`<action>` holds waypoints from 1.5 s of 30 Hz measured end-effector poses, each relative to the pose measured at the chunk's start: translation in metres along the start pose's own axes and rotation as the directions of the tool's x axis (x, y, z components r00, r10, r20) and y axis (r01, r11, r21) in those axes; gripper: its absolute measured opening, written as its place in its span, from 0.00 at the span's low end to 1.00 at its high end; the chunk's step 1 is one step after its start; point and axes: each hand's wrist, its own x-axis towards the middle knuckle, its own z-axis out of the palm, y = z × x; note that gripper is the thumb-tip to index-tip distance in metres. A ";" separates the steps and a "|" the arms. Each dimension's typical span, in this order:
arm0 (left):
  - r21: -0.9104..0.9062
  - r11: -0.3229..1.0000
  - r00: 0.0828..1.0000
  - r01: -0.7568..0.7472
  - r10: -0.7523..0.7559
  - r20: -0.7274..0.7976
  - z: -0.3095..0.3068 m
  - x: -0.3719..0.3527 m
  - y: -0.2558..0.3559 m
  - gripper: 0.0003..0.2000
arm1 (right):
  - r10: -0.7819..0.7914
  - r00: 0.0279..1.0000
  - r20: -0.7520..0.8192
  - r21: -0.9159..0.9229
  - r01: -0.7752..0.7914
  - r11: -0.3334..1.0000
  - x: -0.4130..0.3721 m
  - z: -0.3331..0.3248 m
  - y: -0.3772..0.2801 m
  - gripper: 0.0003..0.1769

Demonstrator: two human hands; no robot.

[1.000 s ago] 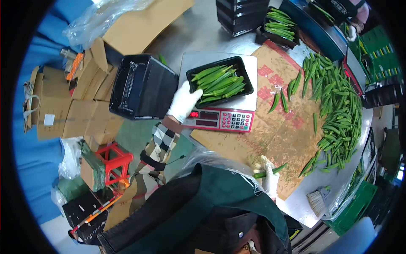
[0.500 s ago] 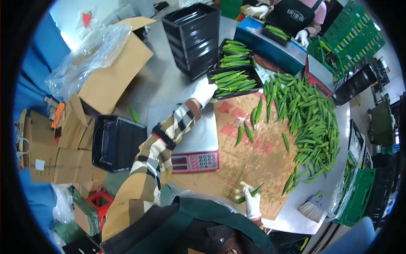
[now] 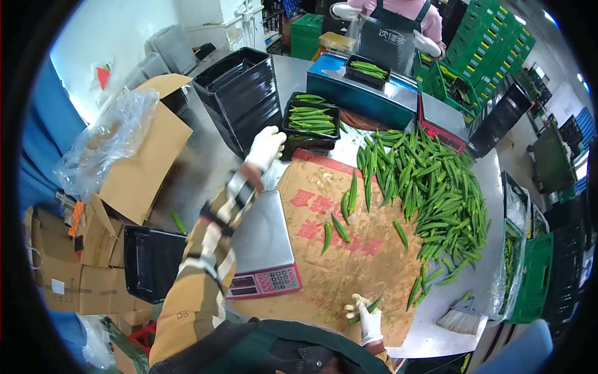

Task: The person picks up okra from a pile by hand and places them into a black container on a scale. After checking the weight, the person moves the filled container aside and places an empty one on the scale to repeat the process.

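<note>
My left hand [image 3: 266, 148], in a white glove, is beside the left end of a black tray of okra [image 3: 311, 119]. Its fingers are slightly bent and hold nothing that I can see. That tray rests on top of other okra trays behind the cardboard. Close to my body, my gloved right hand [image 3: 369, 321] is closed on a green okra pod [image 3: 374, 304]. A large heap of okra [image 3: 445, 199] covers the right of the table, and a few loose pods [image 3: 340, 229] lie on the flattened cardboard [image 3: 336, 274].
A scale [image 3: 261, 237] stands left of the cardboard. Tall stacked black trays [image 3: 240, 103] rise behind my left hand. Another black tray [image 3: 149, 265] and an open carton [image 3: 146, 162] are farther left. Across the table, a co-worker [image 3: 398, 31] stands behind a blue machine [image 3: 361, 90].
My left hand has set the okra tray on top of the others and let go. The view has shifted. My right hand still holds its pod low over the cardboard.
</note>
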 end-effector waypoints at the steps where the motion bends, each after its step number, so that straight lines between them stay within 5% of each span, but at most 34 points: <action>1: 0.051 0.997 0.998 -0.057 0.056 0.027 -0.008 -0.039 0.016 0.21 | 0.000 1.000 0.018 -0.002 0.000 1.000 0.001 0.003 -0.002 0.19; 5: 0.439 0.844 0.915 -0.309 0.390 -0.106 -0.053 -0.200 0.068 0.22 | 0.008 0.995 0.098 -0.050 -0.003 0.999 0.002 0.012 -0.009 0.18; 7: 0.857 0.474 0.771 -0.201 0.617 -0.160 -0.084 -0.265 0.089 0.21 | 0.006 0.993 0.117 -0.037 -0.002 0.999 0.001 0.015 -0.006 0.17; 8: 0.883 0.455 0.725 -0.113 0.646 -0.240 -0.102 -0.289 0.091 0.22 | 0.015 0.992 0.123 -0.023 -0.012 1.000 0.001 0.016 -0.005 0.17; 10: 0.981 0.052 0.631 0.190 0.758 -0.162 -0.157 -0.332 0.081 0.20 | 0.019 0.991 0.133 -0.064 -0.010 0.998 -0.002 0.020 -0.005 0.18; 12: 0.945 0.254 0.832 0.204 0.464 -0.304 -0.231 -0.366 0.048 0.19 | 0.034 0.985 0.171 -0.077 -0.022 0.997 -0.006 0.027 -0.008 0.18; 14: 0.810 0.555 0.855 0.188 0.313 -0.414 -0.271 -0.383 0.017 0.18 | 0.026 0.976 0.215 -0.077 -0.009 0.997 -0.006 0.036 -0.007 0.18; 17: 0.603 0.780 0.818 0.167 0.232 -0.527 -0.288 -0.379 0.010 0.17 | 0.015 0.957 0.291 -0.059 0.002 0.998 -0.008 0.042 0.003 0.18; 21: 0.643 0.763 0.647 0.063 0.459 -0.609 -0.282 -0.380 0.017 0.14 | 0.006 0.961 0.275 -0.021 0.000 1.000 -0.019 0.034 0.006 0.18; 24: 0.838 0.527 0.317 0.142 0.777 -0.543 -0.234 -0.383 0.048 0.12 | 0.020 0.979 0.202 -0.034 -0.013 0.999 -0.024 0.012 0.014 0.17; 27: 0.923 0.382 0.477 -0.051 0.821 -0.314 -0.145 -0.371 0.057 0.11 | -0.013 0.995 0.095 0.000 0.013 1.000 -0.014 -0.010 0.024 0.15; 28: 0.932 0.344 0.595 -0.115 0.775 -0.212 -0.109 -0.368 0.054 0.10 | -0.030 0.999 0.025 0.084 0.028 0.996 -0.014 -0.016 0.017 0.14; 29: 0.847 0.447 0.682 -0.287 0.716 -0.148 -0.094 -0.358 0.031 0.09 | -0.076 0.996 -0.040 0.078 0.079 0.994 -0.004 -0.027 0.019 0.14; 32: 0.857 0.433 0.926 -0.279 0.357 0.121 -0.075 -0.351 -0.019 0.08 | -0.278 0.907 -0.317 -0.056 0.275 0.960 0.023 -0.069 0.023 0.12; 33: 0.887 0.397 0.965 -0.236 0.205 0.165 -0.091 -0.348 -0.045 0.09 | -0.389 0.835 -0.389 -0.324 0.271 0.906 0.025 -0.091 0.020 0.11; 34: 0.895 0.385 0.974 -0.227 0.101 0.204 -0.100 -0.343 -0.055 0.10 | -0.513 0.749 -0.419 -0.568 0.225 0.792 0.024 -0.113 0.015 0.10; 35: 0.903 0.371 0.972 -0.219 0.160 0.170 -0.091 -0.344 -0.045 0.11 | -0.308 0.766 -0.565 -0.337 0.126 0.933 0.025 -0.128 0.008 0.09; 36: 0.908 0.362 0.966 -0.212 0.217 0.139 -0.067 -0.344 -0.033 0.12 | -0.455 0.658 -0.600 -0.410 0.237 0.881 0.044 -0.156 0.030 0.10; 38: 0.778 0.563 0.949 -0.278 0.287 0.131 0.004 -0.334 0.001 0.12 | -0.405 0.608 -0.683 -0.375 0.183 0.909 0.058 -0.202 0.032 0.13; 42: 0.415 0.910 0.986 0.017 -0.084 0.145 0.088 -0.295 -0.030 0.21 | -0.450 0.574 -0.684 -0.455 0.145 0.878 0.084 -0.211 0.032 0.23; 45: 0.378 0.914 0.978 0.150 -0.194 0.082 0.121 -0.242 -0.106 0.24 | -0.459 0.575 -0.677 -0.471 0.141 0.871 0.088 -0.218 0.032 0.26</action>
